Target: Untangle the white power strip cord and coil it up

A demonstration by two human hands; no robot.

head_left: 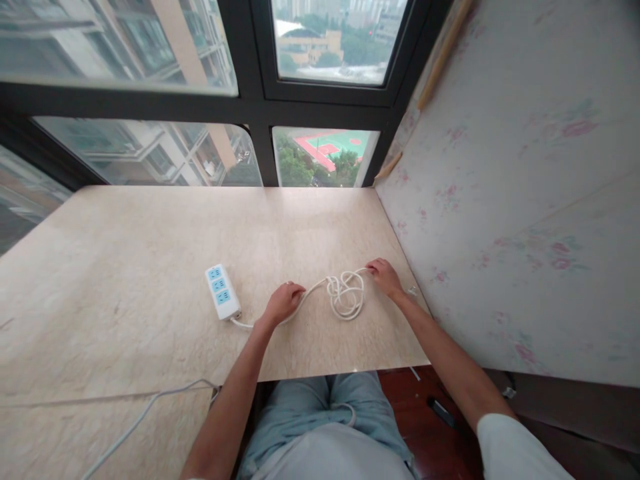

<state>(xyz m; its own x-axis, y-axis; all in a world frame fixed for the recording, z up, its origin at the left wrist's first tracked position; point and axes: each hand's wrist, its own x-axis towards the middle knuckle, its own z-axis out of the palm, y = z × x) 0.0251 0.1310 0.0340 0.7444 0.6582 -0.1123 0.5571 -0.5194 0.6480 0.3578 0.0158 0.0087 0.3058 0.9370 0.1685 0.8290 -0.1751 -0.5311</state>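
A white power strip (223, 292) with blue socket faces lies on the stone-look counter, left of my hands. Its white cord (346, 297) runs from the strip's lower end under my left hand, then into a loose tangle of loops between my two hands. My left hand (284, 301) is closed on the cord, thumb and fingers pinched together. On the far side of the tangle, my right hand (384, 275) pinches the cord where it leaves the loops. The cord's plug end is not plainly visible; a small pale object (413, 291) lies beside my right wrist.
The counter (150, 253) meets a dark-framed window (265, 153) at the back and a flowered wall (500, 200) on the right. Another pale cable (150, 408) crosses the counter at lower left. A dark object (441, 411) lies on the reddish floor below.
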